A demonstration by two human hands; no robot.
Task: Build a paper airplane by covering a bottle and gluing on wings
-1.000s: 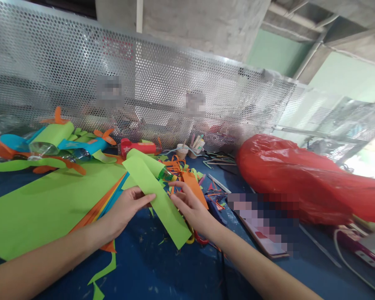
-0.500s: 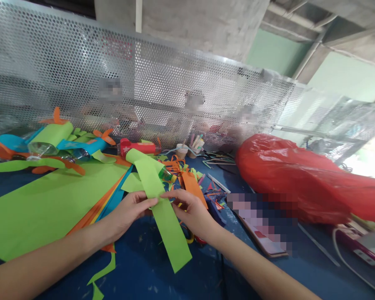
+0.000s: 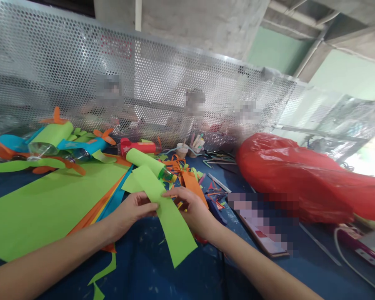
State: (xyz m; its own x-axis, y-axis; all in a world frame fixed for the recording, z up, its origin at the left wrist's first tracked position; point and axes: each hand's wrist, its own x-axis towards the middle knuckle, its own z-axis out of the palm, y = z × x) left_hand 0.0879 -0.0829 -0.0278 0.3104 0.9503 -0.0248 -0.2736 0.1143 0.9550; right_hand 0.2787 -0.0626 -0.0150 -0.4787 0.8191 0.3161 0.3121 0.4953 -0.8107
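A strip of light green paper (image 3: pixel 171 225) hangs slantwise above the blue table, gripped near its middle from both sides. My left hand (image 3: pixel 134 212) pinches its left edge with thumb and fingers. On the opposite edge my right hand (image 3: pixel 192 208) is closed, its index finger on top and its other fingers partly hidden behind the strip. Just beyond the strip lies a bottle wrapped in green paper (image 3: pixel 145 160), its yellow cap pointing right. A stack of large green sheets (image 3: pixel 65 200) lies left of my left hand, with orange, yellow and blue paper edges showing.
Paper-covered bottle models (image 3: pixel 51 137) crowd the far left, near a red-wrapped bottle (image 3: pixel 139 147). Orange scraps (image 3: pixel 192 187) and cups of pens (image 3: pixel 197 143) stand beyond my hands. To the right are a phone-like flat object (image 3: pixel 259 229) and a large red plastic bag (image 3: pixel 287 179). Perforated metal panels (image 3: pixel 162 83) line the back.
The green strip has shifted toward me and tilted, its top end dropping clear of the wrapped bottle and its lower end swinging slightly right. Both hands keep their hold.
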